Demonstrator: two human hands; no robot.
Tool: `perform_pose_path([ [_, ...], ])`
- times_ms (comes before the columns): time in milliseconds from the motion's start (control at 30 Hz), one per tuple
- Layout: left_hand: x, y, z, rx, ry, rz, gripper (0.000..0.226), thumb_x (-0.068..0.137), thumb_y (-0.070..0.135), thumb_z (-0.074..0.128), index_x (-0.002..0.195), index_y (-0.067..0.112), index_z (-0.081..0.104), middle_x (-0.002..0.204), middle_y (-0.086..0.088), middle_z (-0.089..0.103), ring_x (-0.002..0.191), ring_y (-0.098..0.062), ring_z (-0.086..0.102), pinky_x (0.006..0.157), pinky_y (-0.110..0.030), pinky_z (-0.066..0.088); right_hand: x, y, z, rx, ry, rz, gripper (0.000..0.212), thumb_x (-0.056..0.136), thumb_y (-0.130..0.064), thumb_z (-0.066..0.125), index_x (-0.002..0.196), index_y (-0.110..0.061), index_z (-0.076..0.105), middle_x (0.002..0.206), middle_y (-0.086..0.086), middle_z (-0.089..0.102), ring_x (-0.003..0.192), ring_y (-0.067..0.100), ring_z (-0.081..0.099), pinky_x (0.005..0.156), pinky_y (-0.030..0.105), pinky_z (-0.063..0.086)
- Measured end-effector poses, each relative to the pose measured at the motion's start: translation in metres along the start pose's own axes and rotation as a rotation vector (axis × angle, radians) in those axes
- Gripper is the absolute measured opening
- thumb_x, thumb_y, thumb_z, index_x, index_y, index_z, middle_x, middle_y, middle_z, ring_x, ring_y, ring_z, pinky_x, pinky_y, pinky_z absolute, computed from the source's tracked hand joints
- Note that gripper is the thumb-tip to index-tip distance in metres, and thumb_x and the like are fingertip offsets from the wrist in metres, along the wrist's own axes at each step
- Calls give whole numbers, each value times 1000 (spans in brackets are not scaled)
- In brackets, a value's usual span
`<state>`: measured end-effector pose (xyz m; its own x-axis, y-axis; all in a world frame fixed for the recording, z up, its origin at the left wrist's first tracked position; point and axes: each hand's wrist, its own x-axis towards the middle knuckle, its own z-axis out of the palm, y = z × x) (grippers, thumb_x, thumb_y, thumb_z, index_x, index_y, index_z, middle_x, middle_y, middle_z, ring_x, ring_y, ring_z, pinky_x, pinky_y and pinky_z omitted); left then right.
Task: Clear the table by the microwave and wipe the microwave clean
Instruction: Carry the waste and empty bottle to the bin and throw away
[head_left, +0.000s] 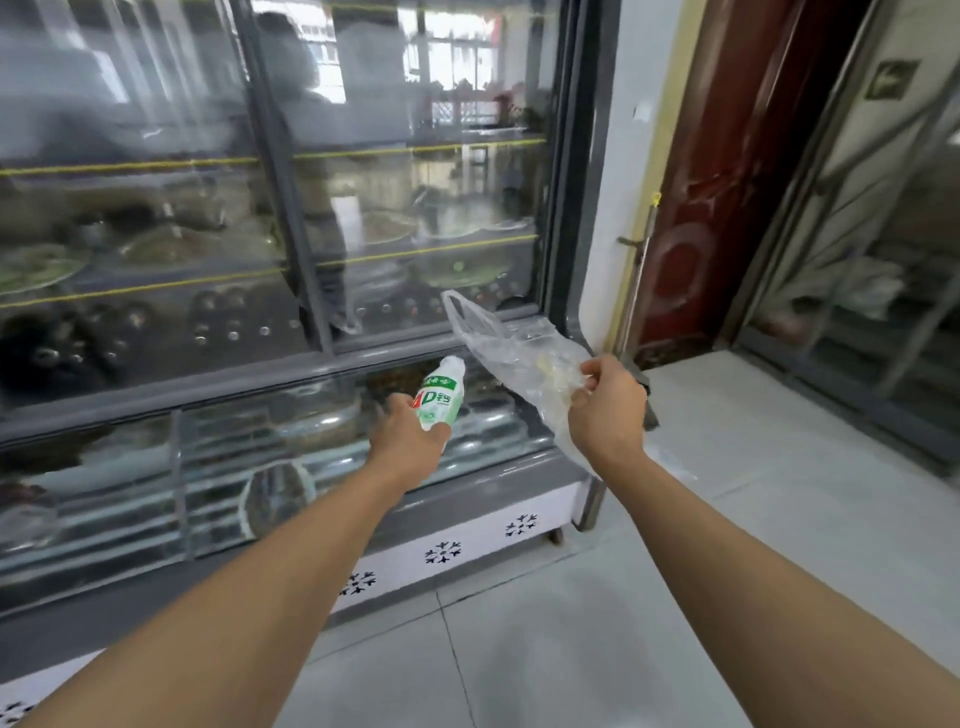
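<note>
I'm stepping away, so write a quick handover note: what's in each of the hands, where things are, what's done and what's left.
Left hand: grips a small white bottle with a green label, no cap visible.
Right hand: pinches a crumpled clear plastic bag.
Both are held out in front of a glass-door fridge, above a tiled floor.
Done: these two things are picked up.
Left: put them away. The table and microwave are out of view, so their state can't be told; the wiping still needs checking.

a glass-fronted display fridge (291, 218) fills the left, its shelves holding plates of food (41, 267) and dark bottles. its white base carries snowflake marks. right of it stand a dark red door (727, 171) and pale floor tiles (597, 649).
</note>
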<state>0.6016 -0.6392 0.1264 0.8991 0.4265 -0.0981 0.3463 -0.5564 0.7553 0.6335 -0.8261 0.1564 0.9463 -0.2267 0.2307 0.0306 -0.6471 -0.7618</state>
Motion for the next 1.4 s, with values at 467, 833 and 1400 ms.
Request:
perform_pose_path([
  [467,87,116,130,12,-209,179,45,87,24,57,125,11,36,118,-10,51,101,-33,57,80,-38,52,120,94,-58,-75,219,204,30,88,2,49,116,-7,57,110,12,61,100,26,56,83,36,49],
  [833,152,203,208,24,-318,277,42,89,24,56,125,11,39,121,-12,56,94,-24,55,68,-30,45,214,146,-89,-77,320,293,30,89,3,51,116,-7,57,106,11,61,94,24,57,79,32,48],
  [1400,196,361,397,4,-272,143,49,91,22,56,133,12,32,131,-12,48,111,-27,53,71,-27,46,420,284,-175,-82,199,231,30,90,1,51,119,-6,57,113,10,62,102,25,58,88,32,47],
])
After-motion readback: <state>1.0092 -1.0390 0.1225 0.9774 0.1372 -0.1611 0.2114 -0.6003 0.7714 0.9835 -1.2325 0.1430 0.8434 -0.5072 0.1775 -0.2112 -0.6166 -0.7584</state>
